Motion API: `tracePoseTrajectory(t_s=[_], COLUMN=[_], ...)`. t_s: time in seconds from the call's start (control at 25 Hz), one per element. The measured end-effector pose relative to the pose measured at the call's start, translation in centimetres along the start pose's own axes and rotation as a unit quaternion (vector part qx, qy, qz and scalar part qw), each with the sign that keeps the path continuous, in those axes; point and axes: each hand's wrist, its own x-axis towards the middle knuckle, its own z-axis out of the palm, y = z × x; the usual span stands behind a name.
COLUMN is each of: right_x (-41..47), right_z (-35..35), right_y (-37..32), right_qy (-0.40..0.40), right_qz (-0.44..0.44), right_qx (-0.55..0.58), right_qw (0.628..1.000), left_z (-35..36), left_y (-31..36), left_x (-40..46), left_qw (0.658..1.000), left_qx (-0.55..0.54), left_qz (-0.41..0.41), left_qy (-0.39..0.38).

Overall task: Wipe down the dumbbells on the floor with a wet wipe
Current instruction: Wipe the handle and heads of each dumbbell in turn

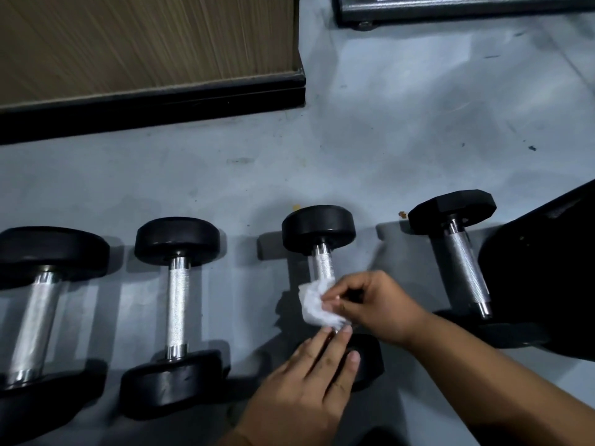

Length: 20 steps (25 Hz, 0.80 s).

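Several black-headed dumbbells with knurled steel handles lie in a row on the grey floor. The third dumbbell from the left has a white wet wipe wrapped on the near part of its handle. My right hand grips the wipe around that handle. My left hand lies with straight fingers on the near head of the same dumbbell, fingertips by the wipe. Two dumbbells lie to the left, one large and one smaller. To the right is an angular-headed dumbbell.
A wooden panel with a black base stands at the back left. A grey metal equipment frame runs along the top right. A large black object sits at the right, against the rightmost dumbbell.
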Motion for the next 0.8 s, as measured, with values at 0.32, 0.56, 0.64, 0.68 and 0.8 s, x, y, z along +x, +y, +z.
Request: tracePoseTrajectory(t_s=[0.32, 0.56, 0.64, 0.68, 0.8], right_x=[4.2, 0.5, -0.1, 0.1, 2.0], right_z=[-1.4, -0.9, -0.9, -1.0, -1.5], right_y=[-1.9, 0.3, 0.4, 0.2, -0.7], right_qy=[0.112, -0.005, -0.021, -0.014, 0.063], right_qz=[-0.035, 0.000, 0.008, 0.011, 0.005], right_qx=[-0.084, 0.007, 0.002, -0.007, -0.006], right_qw=[0.990, 1.000, 1.000, 1.000, 0.998], left_z=[0.4, 0.3, 0.4, 0.4, 0.5], left_y=[0.2, 0.8, 1.1, 1.2, 1.3], left_x=[0.6, 1.6, 1.6, 1.7, 2.0], left_qw=[0.999, 1.000, 1.000, 1.000, 0.998], left_qx=[-0.021, -0.020, -0.015, -0.017, -0.058], left_qz=[0.026, 0.013, 0.011, 0.009, 0.015], left_qy=[-0.010, -0.004, 0.001, -0.001, -0.016])
